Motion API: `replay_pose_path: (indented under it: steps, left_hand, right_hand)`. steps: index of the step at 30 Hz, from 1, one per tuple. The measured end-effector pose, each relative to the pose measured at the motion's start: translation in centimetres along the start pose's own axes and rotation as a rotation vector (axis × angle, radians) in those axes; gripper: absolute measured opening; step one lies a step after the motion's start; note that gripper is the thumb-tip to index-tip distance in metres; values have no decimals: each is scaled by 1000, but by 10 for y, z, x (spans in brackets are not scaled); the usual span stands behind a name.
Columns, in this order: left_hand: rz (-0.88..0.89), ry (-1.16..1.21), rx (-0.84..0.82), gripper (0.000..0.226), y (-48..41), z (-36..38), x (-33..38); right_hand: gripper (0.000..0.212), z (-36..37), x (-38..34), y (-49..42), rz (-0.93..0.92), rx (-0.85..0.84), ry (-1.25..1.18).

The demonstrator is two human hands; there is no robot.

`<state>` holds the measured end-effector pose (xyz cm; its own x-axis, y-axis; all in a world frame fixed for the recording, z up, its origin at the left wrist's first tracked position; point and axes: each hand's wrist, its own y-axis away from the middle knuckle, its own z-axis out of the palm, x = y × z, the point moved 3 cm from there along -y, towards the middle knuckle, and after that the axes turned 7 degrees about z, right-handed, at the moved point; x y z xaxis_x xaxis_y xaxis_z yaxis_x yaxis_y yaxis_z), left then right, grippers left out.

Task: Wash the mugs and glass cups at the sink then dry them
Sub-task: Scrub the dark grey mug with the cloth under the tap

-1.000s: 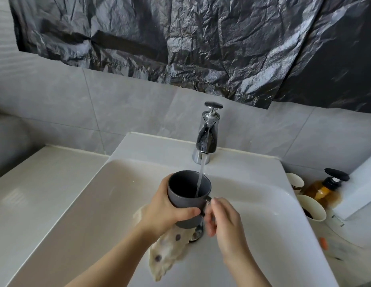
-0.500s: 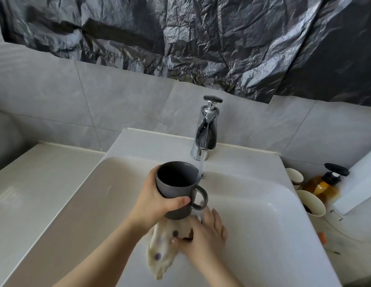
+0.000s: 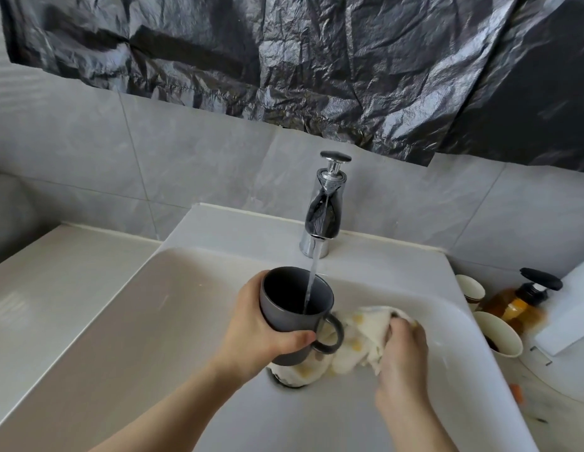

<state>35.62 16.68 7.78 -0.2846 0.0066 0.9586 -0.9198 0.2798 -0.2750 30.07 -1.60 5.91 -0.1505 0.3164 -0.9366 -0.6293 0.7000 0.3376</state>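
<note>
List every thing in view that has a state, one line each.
Tap: running, stream falls into the mug.
Grey mug: upright, held over the sink, taking water.
Left hand: grips the mug's body.
Right hand: grips the cloth.
Spotted cloth: bunched up beside the mug's handle.
Pump bottle: pump on, amber liquid inside.
Nearer paper cup: upright, open.

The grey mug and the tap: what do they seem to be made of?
Grey mug: probably ceramic with a matte glaze; opaque, thick rim, dull even sheen. Tap: polished, chrome-like metal; it mirrors the dark sheet above it.
</note>
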Motion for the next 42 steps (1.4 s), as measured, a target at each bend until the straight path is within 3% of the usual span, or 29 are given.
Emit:
replay_pose_path:
  steps: [10, 21, 29, 36, 42]
  left_hand:
    - [-12, 17, -13, 81, -1, 10, -7]
    - [44, 14, 37, 73, 1, 21, 6]
    - [44, -14, -2, 84, -2, 9, 0]
    - [74, -33, -97, 71, -2, 11, 8]
    - [-65, 68, -64, 78, -13, 9, 4]
  right_hand:
    - [14, 28, 3, 22, -21, -308, 45]
    - [2, 28, -8, 34, -98, -420, -74]
    - [5, 31, -9, 34, -137, -465, -73]
    - [9, 29, -17, 32, -157, -439, -95]
    - [4, 29, -23, 30, -133, -461, -103]
